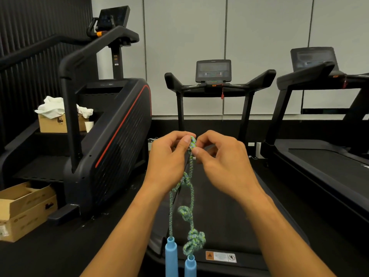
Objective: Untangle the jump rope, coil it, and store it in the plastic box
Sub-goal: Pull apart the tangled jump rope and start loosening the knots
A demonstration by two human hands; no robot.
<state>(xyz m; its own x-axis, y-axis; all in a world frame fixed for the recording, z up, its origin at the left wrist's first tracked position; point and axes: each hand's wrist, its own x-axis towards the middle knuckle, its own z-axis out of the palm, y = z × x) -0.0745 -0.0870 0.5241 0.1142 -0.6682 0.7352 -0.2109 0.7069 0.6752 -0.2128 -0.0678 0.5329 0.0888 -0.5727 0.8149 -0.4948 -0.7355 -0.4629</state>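
Both the left hand (169,156) and right hand (221,158) pinch the top knot of the dangling, knotted jump rope (190,188) above a treadmill (229,222).

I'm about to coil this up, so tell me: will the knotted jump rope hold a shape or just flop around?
Probably floppy: the jump rope hangs limp from both hands and bends tightly into knots. The blue handles look rigid and hang lowest, so they would likely swing. The braided weave seems grippy rather than slippery.

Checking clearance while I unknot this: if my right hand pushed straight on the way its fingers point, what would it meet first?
The right hand points leftward at the rope's top knot, which it already pinches; just beyond is the left hand. Depth looks about equal.
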